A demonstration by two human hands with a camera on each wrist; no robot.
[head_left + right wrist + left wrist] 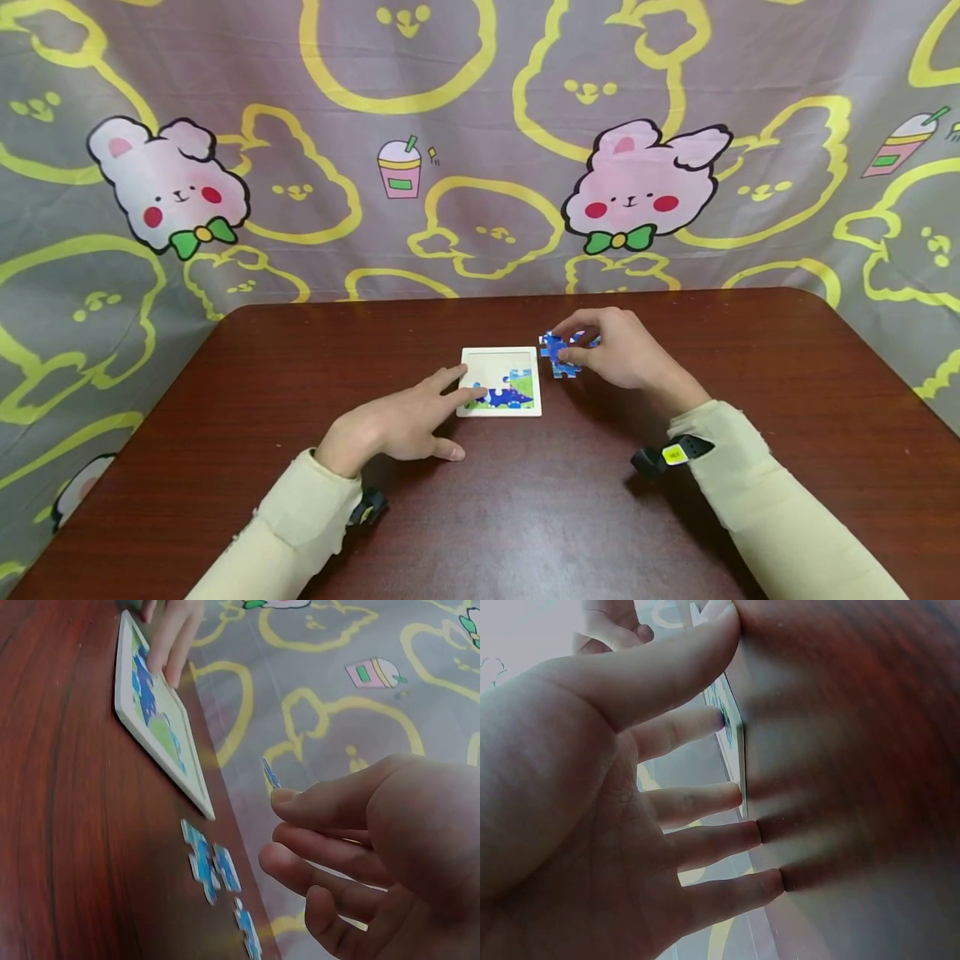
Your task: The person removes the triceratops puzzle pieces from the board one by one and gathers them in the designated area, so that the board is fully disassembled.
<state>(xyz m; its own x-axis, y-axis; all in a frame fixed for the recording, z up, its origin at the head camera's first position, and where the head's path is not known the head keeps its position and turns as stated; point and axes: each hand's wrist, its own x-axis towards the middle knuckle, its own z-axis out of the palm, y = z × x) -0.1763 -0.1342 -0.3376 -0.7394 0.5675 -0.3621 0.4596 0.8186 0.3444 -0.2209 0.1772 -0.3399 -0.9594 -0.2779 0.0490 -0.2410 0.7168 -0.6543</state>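
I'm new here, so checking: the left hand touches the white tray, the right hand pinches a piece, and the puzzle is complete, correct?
No, the puzzle is incomplete: the head view shows the white tray bare toward its far side. The left hand touches it; the right hand pinches a piece.

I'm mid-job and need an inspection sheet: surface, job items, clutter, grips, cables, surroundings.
Surface: dark red-brown table, glossy.
Tray: white-framed; fitted pieces along the near edge and partway up the right, rest bare.
Loose pieces: on the table, right of the tray.
Clutter: nothing seen.
Left-hand grip: fingers extended, fingertips at the tray's left side.
Right-hand grip: pinches a held piece.
Cables: nothing seen.
Surroundings: cartoon-print fabric backdrop behind the table.
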